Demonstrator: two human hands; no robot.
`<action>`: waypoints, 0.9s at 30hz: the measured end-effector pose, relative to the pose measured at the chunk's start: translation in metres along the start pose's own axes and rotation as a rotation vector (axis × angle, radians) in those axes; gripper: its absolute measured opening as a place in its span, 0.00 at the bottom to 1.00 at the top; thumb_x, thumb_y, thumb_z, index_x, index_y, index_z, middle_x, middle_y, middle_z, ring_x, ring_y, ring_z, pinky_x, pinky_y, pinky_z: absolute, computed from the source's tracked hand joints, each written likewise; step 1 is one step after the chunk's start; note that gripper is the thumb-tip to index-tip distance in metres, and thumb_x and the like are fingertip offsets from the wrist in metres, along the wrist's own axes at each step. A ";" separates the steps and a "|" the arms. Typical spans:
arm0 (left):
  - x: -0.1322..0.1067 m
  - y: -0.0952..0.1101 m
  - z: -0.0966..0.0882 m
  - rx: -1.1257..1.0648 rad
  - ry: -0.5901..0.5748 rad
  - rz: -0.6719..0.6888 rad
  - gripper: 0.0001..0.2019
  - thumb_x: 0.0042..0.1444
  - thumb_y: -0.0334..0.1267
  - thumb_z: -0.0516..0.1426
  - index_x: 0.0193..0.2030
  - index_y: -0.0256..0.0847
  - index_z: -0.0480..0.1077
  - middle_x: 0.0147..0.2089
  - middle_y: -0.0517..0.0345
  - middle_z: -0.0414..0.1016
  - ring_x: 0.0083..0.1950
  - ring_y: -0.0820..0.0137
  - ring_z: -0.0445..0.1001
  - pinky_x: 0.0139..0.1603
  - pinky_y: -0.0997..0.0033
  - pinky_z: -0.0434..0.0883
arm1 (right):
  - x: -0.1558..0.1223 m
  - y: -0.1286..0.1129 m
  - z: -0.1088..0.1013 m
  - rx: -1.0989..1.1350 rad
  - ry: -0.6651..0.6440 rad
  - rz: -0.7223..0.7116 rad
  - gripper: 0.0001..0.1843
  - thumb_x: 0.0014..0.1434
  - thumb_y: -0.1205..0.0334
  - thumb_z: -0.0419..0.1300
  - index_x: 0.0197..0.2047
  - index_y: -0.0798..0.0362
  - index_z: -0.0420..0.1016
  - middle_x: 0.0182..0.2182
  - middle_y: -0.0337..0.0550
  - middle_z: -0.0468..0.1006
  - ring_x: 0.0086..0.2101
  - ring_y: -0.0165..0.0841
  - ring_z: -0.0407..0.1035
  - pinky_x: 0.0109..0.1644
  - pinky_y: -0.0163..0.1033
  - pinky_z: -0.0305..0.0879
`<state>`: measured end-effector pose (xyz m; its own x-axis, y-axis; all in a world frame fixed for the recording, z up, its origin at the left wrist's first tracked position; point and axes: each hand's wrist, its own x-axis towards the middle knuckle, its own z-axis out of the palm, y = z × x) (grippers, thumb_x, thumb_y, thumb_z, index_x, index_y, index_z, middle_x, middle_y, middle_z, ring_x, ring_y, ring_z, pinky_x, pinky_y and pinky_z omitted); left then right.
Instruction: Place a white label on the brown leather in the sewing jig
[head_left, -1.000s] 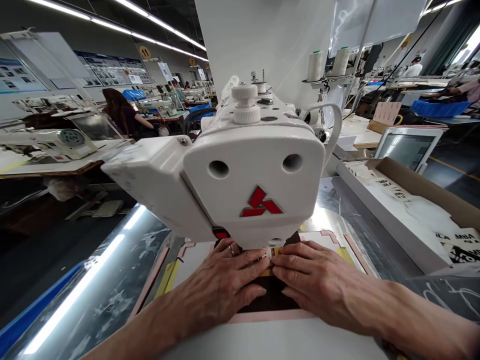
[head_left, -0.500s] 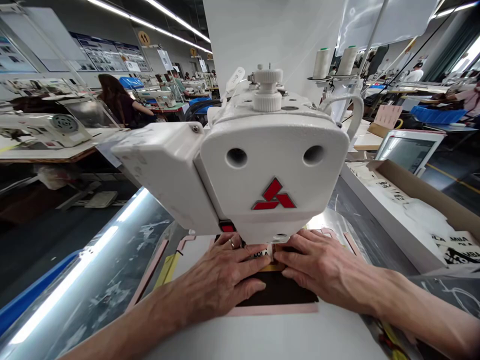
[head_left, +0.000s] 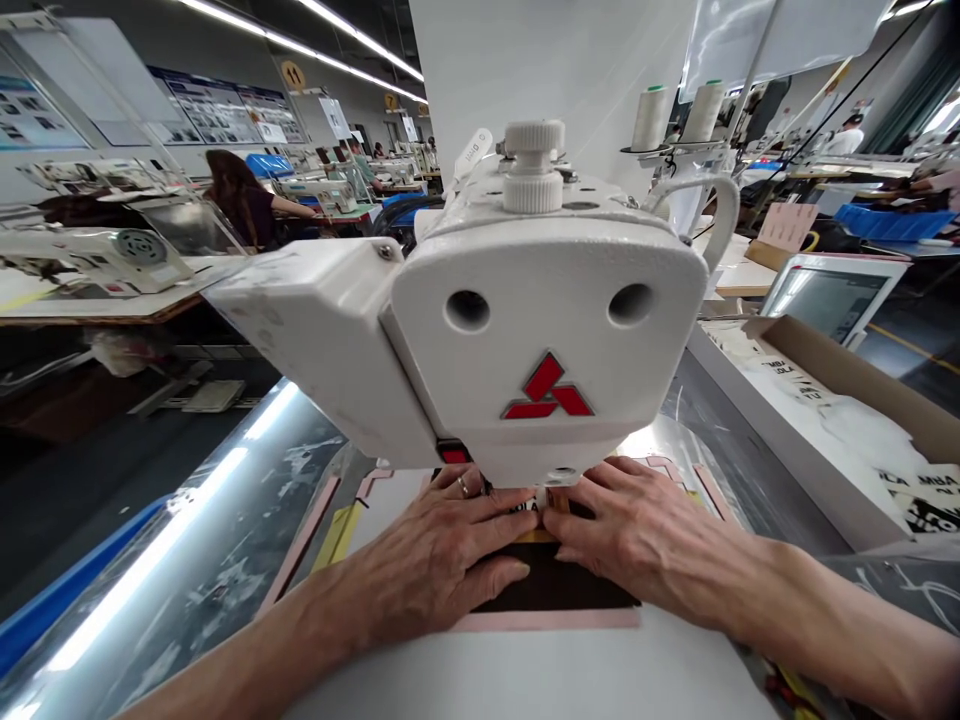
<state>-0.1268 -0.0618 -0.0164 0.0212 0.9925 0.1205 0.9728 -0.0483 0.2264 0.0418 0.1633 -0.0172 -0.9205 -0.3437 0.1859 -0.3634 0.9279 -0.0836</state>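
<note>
while both grips lie flat, fingers apart, left hand (head_left: 435, 560) and right hand (head_left: 637, 530) rest on dark fabric panel (head_left: 555, 585), just below sewing machine head (head_left: 540, 340)

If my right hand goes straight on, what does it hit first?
Your right hand would probably meet your left hand first, just below the sewing machine head; depth is unclear.

From here, the red three-diamond Mitsubishi emblem (head_left: 547, 388) stands out on the white sewing machine head (head_left: 480, 300). A round yellow sign (head_left: 292, 75) on the far wall reads 11. In the cardboard box (head_left: 825, 360), printed white fabric (head_left: 926, 490) shows black lettering, "MBA" legible. The small printed label (head_left: 525, 507) under the needle is too hidden to read.
</note>
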 end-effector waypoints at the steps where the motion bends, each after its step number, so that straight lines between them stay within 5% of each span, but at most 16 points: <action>1: 0.000 0.000 0.001 0.004 -0.004 0.000 0.19 0.75 0.43 0.57 0.70 0.53 0.69 0.72 0.63 0.70 0.63 0.55 0.74 0.66 0.52 0.64 | 0.001 0.000 -0.001 0.005 -0.002 0.001 0.07 0.78 0.59 0.57 0.52 0.47 0.75 0.49 0.42 0.78 0.45 0.39 0.71 0.47 0.46 0.67; 9: 0.002 -0.001 0.005 -0.012 0.004 0.003 0.24 0.75 0.41 0.56 0.75 0.56 0.63 0.73 0.61 0.69 0.66 0.56 0.72 0.68 0.54 0.64 | 0.004 0.000 -0.003 0.078 -0.006 0.000 0.13 0.81 0.54 0.51 0.50 0.49 0.74 0.48 0.41 0.79 0.44 0.38 0.70 0.48 0.47 0.65; 16: 0.001 0.001 -0.001 0.007 -0.027 0.016 0.18 0.76 0.42 0.55 0.70 0.52 0.69 0.72 0.61 0.70 0.64 0.59 0.73 0.64 0.58 0.65 | 0.001 -0.002 -0.002 0.087 0.009 0.004 0.13 0.80 0.54 0.52 0.54 0.48 0.76 0.50 0.42 0.80 0.45 0.39 0.72 0.49 0.48 0.68; 20: 0.000 -0.001 0.003 0.036 0.003 0.022 0.18 0.76 0.44 0.56 0.69 0.50 0.71 0.71 0.59 0.72 0.62 0.56 0.74 0.63 0.56 0.64 | -0.026 -0.008 -0.012 0.100 0.068 0.059 0.17 0.78 0.56 0.55 0.64 0.51 0.73 0.63 0.49 0.75 0.53 0.42 0.75 0.55 0.51 0.74; 27: -0.002 -0.004 0.005 0.060 0.017 0.029 0.19 0.76 0.44 0.56 0.70 0.49 0.70 0.72 0.60 0.71 0.60 0.58 0.76 0.60 0.60 0.66 | -0.095 -0.004 -0.024 0.046 0.246 0.170 0.15 0.75 0.62 0.57 0.60 0.51 0.78 0.56 0.52 0.82 0.53 0.43 0.79 0.55 0.46 0.80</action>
<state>-0.1291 -0.0626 -0.0225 0.0465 0.9887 0.1424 0.9840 -0.0699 0.1638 0.1338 0.1956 -0.0112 -0.9084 -0.1335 0.3962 -0.2184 0.9596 -0.1774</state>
